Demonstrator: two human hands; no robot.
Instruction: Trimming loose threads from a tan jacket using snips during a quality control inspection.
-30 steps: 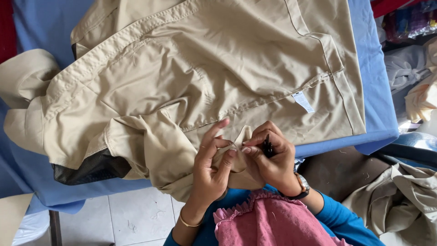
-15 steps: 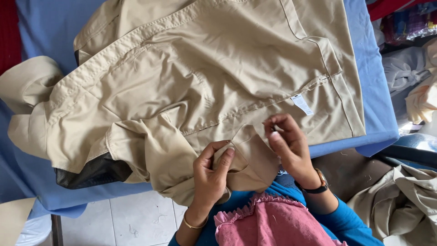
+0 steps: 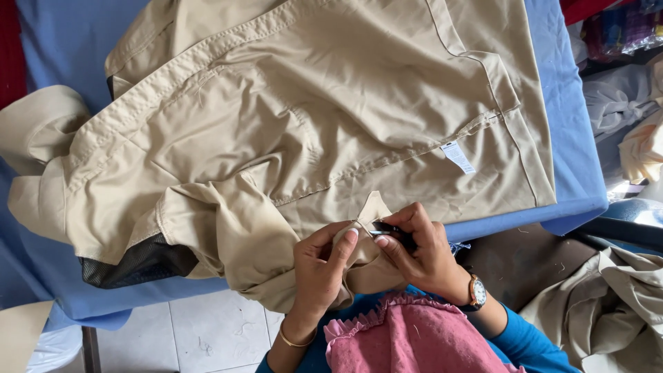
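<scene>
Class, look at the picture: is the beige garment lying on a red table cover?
No: the beige garment is spread over a blue table cover, and both hands work at its near edge.

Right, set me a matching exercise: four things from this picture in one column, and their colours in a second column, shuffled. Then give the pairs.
Things:
1. garment spread on the table
2. table cover
3. ruffled cloth below the hands
4. mesh lining at the garment's lower left

Colours:
A. pink
B. black
C. beige
D. blue

Pairs: 1-C, 2-D, 3-A, 4-B

The left hand pinches a fold of the garment; the right hand holds a small dark tool against it.
</scene>
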